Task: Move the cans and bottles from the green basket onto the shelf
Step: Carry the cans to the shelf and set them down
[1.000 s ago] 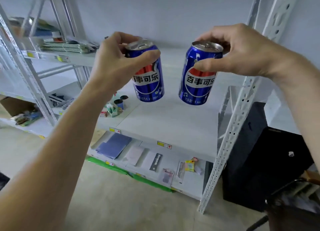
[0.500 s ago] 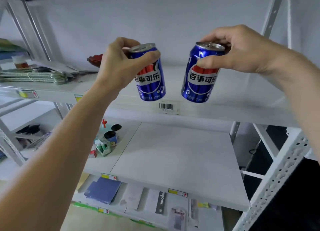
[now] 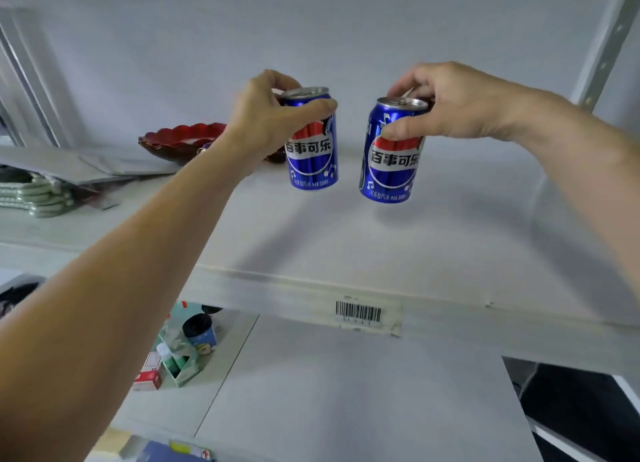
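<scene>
- Raising both cans has brought them over the upper shelf since a second ago; your left hand grips the left can, your right hand the right can, fingers curled at the rims.
- Neither rests yet; I judge setting down comes next.
- Both labels read 百事可乐, Pepsi's Chinese name.

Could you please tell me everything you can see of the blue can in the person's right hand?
The blue metal drink can has a silver top with a pull tab and a red, white and blue round logo with white Chinese characters. It looks unopened and undented. It hangs slightly tilted, its bottom towards the left, above the white upper shelf board, apparently not yet resting on it. The right hand grips it near the rim, thumb in front, fingers over the top. Nothing else touches it.
</scene>
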